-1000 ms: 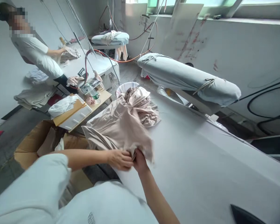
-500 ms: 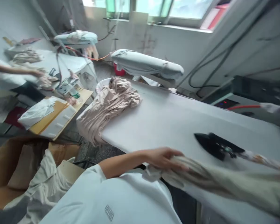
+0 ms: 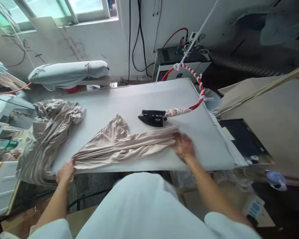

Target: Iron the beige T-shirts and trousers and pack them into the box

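At the left end of the white ironing table point(image 3: 139, 93), a beige satin garment point(image 3: 48, 132) is seen heaped in loose folds, with part of it hanging over the table's left edge. Behind that end of the table, a long padded ironing buck point(image 3: 68, 74) is mounted, wrapped in pale grey cloth. At the table's near edge, left of centre, the left hand point(image 3: 65, 171) is placed on the garment, with the fingers drawn together and the fabric held pinched between them. From this point, a twisted length of the garment is laid out across the table, widening into a triangular fold near the middle. Towards the table's right side, the right hand point(image 3: 184, 146) is placed over the far end of this length; it is blurred, so whether the fabric is clamped or the fingers are apart cannot be determined. Just beyond that hand, a black steam iron point(image 3: 151, 118) is set flat on the table, its cloth-wrapped hose point(image 3: 178, 112) running towards the far right corner. Behind the table's far end, a steam generator point(image 3: 180, 61) is positioned. Right of the table, a cardboard sheet point(image 3: 261, 109) is propped.
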Tool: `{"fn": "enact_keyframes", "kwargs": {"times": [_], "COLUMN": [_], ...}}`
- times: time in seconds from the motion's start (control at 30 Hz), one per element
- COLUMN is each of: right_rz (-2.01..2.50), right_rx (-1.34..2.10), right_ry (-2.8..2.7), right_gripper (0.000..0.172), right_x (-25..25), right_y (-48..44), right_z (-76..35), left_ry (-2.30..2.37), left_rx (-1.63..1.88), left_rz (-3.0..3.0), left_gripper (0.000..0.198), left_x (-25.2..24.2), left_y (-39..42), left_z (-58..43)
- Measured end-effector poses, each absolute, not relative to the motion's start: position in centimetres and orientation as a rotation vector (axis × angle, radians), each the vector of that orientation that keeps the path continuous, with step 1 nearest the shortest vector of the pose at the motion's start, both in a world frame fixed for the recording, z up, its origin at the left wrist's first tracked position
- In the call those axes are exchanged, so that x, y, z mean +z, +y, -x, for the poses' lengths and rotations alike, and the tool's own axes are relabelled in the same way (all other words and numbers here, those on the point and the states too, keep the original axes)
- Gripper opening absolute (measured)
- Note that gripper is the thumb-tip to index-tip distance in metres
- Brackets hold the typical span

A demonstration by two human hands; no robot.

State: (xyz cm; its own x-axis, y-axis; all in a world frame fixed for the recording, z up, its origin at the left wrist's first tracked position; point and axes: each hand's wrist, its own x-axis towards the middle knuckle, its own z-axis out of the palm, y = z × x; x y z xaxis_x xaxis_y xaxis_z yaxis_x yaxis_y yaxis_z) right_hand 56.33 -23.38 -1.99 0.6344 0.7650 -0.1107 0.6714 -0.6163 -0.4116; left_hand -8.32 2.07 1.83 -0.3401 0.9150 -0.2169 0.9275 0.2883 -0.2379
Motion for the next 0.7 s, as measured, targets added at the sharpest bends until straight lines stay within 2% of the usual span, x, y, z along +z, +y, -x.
{"fn": "enact_keyframes", "kwargs": {"times": [0.07,0.13,0.2,0.33,0.4,0.47,0.57,0.7], "right_rz": [2.607,2.499,2.345,2.202,2.168,2.126,2.109,2.172], "right_rx": [0.16,0.194,0.379,0.747,0.913,1.004,0.986,0.955], "right_ry": [-0.655,-0.536,-0.676,-0.818,-0.824,-0.813,-0.781,-0.924], "right_gripper": [0.042,0.042,0.036,0.012,0.016,0.018,0.03,0.022], "right_x": [-3.9,-4.5,-4.6,-4.6,-4.5,-4.3,-3.9,-3.7], "right_y": [-27.7,-29.2,-27.3,-19.3,-16.7,-16.1,-17.1,-17.5], "right_z": [-59.2,-61.1,-61.7,-61.0,-60.9,-61.2,-61.7,-60.2], "left_ry": [2.641,2.472,2.007,0.988,0.69,0.626,0.819,1.161], "left_rx": [-0.27,0.008,0.096,-0.008,-0.083,-0.195,-0.245,0.003], "left_rz": [-1.846,-2.108,-2.345,-2.546,-2.622,-2.669,-2.648,-2.544], "left_gripper": [0.049,0.047,0.039,0.032,0.037,0.04,0.017,0.034], "left_x": [2.3,3.2,3.5,1.7,0.6,0.4,2.6,10.2], "left_y": [1.0,0.0,-1.5,-5.9,-7.8,-8.6,-7.2,-0.3], "left_z": [4.2,-2.7,-11.9,-31.9,-39.7,-44.8,-47.2,-44.6]}}
